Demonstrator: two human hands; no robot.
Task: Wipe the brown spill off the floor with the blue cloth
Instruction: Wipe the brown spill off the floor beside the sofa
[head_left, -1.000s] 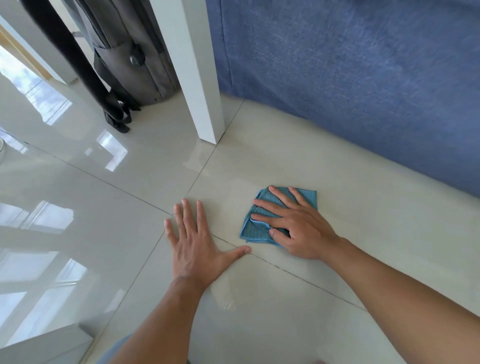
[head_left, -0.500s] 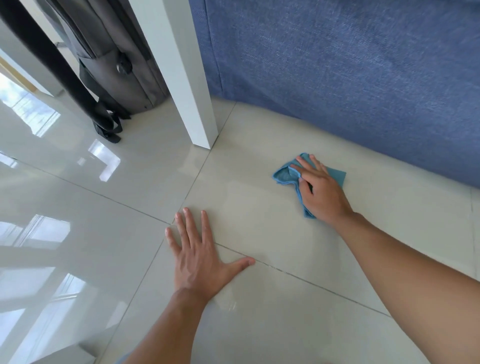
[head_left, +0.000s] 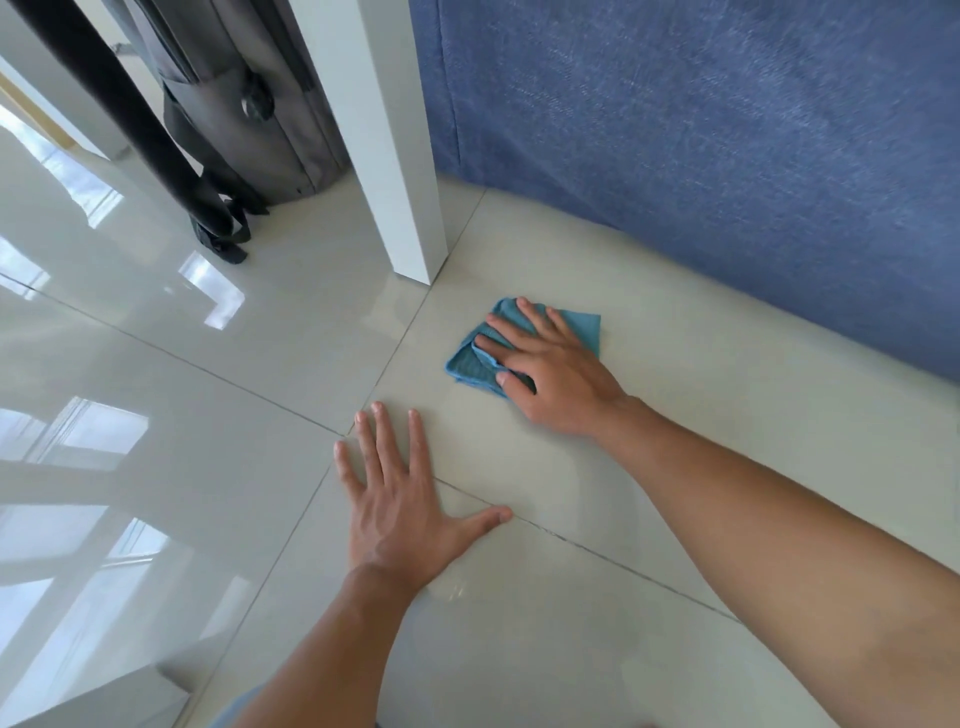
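Observation:
The blue cloth (head_left: 467, 361) lies bunched flat on the glossy cream floor tiles (head_left: 701, 395), just right of a white post. My right hand (head_left: 550, 369) presses down on it with fingers spread, covering most of it. My left hand (head_left: 402, 499) rests flat on the floor nearer to me, fingers apart, holding nothing, across a grout line. No brown spill shows on the tiles around the cloth; anything beneath the cloth is hidden.
A white post (head_left: 384, 135) stands on the floor just left of the cloth. Behind it a blue fabric-covered furniture side (head_left: 701, 145) runs along the back. A grey bag (head_left: 249, 104) with dark straps (head_left: 221, 234) sits at the far left.
My right hand has slid the cloth from the far right back toward the left and nearer the post. My left hand stays planted on the floor.

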